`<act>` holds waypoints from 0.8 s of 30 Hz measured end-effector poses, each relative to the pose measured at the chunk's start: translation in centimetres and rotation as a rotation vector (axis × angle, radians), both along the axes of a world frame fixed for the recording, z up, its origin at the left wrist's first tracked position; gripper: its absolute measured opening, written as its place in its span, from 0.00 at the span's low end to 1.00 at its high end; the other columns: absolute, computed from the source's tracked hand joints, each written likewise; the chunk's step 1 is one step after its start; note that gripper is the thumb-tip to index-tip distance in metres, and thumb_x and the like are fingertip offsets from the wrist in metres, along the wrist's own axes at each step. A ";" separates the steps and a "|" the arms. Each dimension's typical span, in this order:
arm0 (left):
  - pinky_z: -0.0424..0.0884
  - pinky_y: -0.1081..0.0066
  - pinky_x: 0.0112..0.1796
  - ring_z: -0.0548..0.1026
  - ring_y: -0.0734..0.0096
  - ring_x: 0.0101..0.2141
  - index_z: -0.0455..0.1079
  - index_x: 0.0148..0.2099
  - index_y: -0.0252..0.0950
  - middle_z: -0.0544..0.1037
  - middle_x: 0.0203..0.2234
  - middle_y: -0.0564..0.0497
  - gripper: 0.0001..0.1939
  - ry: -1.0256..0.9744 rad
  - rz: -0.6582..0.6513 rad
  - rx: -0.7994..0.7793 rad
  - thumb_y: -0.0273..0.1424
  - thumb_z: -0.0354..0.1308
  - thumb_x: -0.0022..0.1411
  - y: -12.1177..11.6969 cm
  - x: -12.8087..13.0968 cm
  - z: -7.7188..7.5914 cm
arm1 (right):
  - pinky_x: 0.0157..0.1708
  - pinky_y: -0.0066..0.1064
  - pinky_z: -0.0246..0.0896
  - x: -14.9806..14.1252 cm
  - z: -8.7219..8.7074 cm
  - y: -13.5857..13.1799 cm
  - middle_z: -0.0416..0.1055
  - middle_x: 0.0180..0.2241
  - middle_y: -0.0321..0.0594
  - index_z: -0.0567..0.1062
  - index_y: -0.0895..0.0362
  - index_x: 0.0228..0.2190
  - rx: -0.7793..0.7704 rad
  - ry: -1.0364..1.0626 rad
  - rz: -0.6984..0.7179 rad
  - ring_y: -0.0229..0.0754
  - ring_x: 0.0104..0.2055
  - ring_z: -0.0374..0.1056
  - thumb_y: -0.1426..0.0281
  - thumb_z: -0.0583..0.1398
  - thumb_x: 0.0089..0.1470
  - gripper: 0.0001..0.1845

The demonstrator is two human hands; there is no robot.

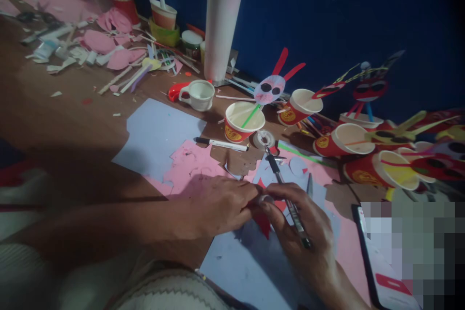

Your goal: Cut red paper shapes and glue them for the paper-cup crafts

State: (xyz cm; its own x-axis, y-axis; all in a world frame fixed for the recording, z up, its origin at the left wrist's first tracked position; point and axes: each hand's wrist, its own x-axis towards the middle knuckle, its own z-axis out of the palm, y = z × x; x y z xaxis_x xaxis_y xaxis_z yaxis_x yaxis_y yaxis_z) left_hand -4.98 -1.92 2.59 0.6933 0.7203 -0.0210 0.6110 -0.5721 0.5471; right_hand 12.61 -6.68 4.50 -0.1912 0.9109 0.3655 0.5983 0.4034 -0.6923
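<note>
Pen (275,167) lay across the right hand (315,227), which pinched a small pale piece (267,198) over red paper (264,227); the left hand (221,203) met it, grip hidden. White marker (228,145) print and the cup (250,131) emblem were unreadable.

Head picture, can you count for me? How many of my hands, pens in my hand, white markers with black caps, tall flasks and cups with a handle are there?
Hands: 2, left hand and right hand
Held pens: 1, black pen
White markers: 1, white marker
Tall flasks: 1, tall flask
Handled cups: 1, handled cup
Total: 6
</note>
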 end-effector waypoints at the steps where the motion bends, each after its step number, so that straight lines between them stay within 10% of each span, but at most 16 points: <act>1: 0.66 0.68 0.28 0.75 0.60 0.31 0.65 0.38 0.39 0.76 0.29 0.50 0.07 -0.002 -0.011 0.014 0.36 0.49 0.62 0.0 0.0 -0.1 | 0.35 0.33 0.64 0.1 0.1 0.1 0.72 0.35 0.40 0.69 0.53 0.44 -0.006 -0.007 -0.007 0.42 0.37 0.68 0.78 0.59 0.52 0.17; 10: 0.69 0.67 0.32 0.76 0.64 0.32 0.62 0.45 0.36 0.77 0.31 0.49 0.08 -0.120 -0.187 0.074 0.29 0.45 0.66 -0.9 0.4 -0.7 | 0.26 0.28 0.68 3.2 1.5 1.7 0.76 0.30 0.38 0.73 0.51 0.41 -0.135 0.130 -0.107 0.40 0.28 0.73 0.65 0.53 0.60 0.12; 24: 0.68 0.64 0.25 0.75 0.65 0.24 0.66 0.44 0.37 0.79 0.24 0.51 0.16 -0.223 -0.059 0.254 0.27 0.37 0.65 -0.7 0.9 -1.1 | 0.23 0.26 0.64 3.7 0.2 4.2 0.71 0.23 0.33 0.69 0.51 0.35 -0.188 -0.188 -0.010 0.38 0.24 0.68 0.66 0.53 0.59 0.05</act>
